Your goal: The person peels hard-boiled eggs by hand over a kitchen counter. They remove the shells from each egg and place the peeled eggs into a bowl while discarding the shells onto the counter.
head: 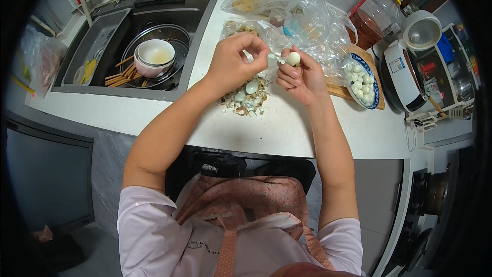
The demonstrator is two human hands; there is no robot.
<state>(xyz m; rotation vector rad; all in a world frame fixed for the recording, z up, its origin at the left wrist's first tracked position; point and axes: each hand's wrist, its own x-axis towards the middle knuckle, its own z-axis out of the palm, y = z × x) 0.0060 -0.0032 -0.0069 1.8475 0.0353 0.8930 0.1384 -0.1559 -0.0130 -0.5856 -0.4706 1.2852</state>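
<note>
A small peeled egg (293, 58), quail-sized, sits in the fingers of my right hand (301, 75), with a darker speckled patch on its lower side. Between thumb and fingertips, my left hand (239, 57) pinches a thin strip of eggshell (276, 57) that reaches towards the egg. Below my left hand, a heap of cracked speckled eggshells (248, 98) lies on the white counter (284, 130). To the right, a blue-rimmed bowl (373, 80) full of peeled eggs (359, 80) rests on a wooden cutting board (338, 90).
Clear plastic bags (284, 11) crowd the counter behind my hands. On the left is a sink (165, 15) with stacked bowls (155, 55), chopsticks (123, 77) and a steel pot (182, 32). A rice cooker (399, 65) with its lid up and a large plastic jug (373, 17) stand at right.
</note>
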